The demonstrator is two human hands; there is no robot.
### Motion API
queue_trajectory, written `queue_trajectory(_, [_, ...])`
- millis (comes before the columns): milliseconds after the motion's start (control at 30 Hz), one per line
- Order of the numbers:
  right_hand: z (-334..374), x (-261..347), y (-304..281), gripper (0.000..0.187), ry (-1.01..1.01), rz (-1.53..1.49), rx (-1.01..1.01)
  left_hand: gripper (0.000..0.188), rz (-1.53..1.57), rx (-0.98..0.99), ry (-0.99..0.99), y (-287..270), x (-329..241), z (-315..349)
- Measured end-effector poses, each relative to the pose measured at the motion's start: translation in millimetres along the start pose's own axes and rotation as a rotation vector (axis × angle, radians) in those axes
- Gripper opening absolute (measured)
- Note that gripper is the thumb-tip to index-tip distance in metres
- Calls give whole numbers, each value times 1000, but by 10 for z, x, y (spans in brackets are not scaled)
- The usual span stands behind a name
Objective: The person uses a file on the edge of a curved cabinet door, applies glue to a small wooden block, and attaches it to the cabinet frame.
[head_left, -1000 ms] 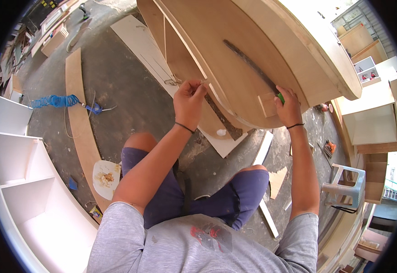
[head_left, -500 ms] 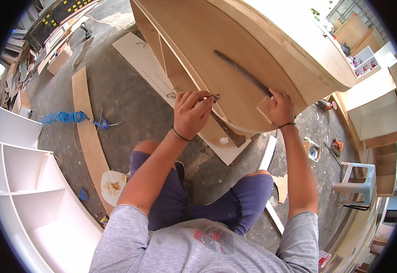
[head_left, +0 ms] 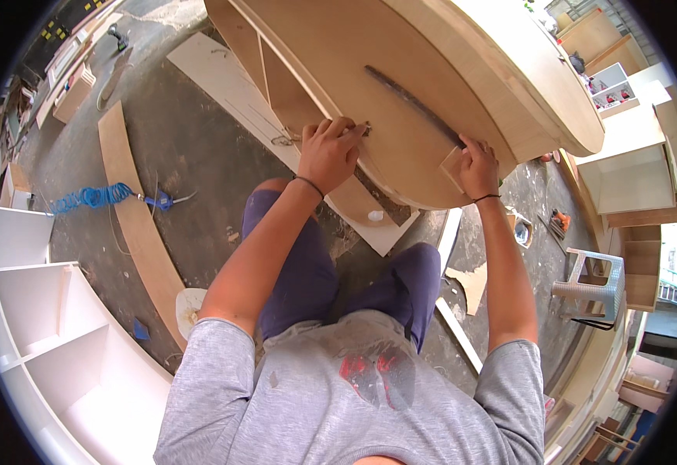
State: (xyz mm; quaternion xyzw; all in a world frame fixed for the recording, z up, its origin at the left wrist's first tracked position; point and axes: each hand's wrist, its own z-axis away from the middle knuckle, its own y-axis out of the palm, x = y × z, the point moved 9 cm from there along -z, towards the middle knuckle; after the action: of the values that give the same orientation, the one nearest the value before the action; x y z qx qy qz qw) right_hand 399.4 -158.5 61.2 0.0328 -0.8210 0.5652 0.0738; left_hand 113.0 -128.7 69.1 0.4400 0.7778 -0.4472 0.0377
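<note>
The curved plywood piece [head_left: 400, 132] stands in front of me, its pale rim edge running toward me. At this edge my left hand [head_left: 331, 155] is closed in a pinch, with a small brown scrap [head_left: 366, 129] at its fingertips, too small to name. My right hand [head_left: 479, 170] grips a thin square of light wood [head_left: 452, 166] against the panel near its rounded end. A long dark strip [head_left: 412, 103], perhaps a file, lies across the plywood. Its lower end reaches the right fingers, which partly hide it.
Beneath the piece lies a white board [head_left: 230, 97]. To the left are a long plywood strip [head_left: 125, 170], a blue coiled air hose [head_left: 94, 198] and a white shelf unit [head_left: 75, 349]. A silver stool [head_left: 593, 285] and an orange tool [head_left: 561, 220] are at right.
The view has shifted, and my knees have drawn closer together. My left hand stays at the rim with the brown scrap, its fingers nearer the panel. My right hand keeps its grip.
</note>
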Motion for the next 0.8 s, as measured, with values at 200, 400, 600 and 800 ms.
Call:
queue_trajectory(200, [-89,-9,36,29,-138,-123,81,25,126,-23,-74,23,98,142])
queue_trajectory(400, [-234,-10,41,27,-58,-166,235,31,66,24,-54,31,64,40])
queue_trajectory(600, [-303,-473,-143,28,87,-172,147,33,145,6,-40,17,76,-105])
queue_trajectory(800, [300,716,-773,36,477,-711,710,33,813,-314,-770,270,798,631])
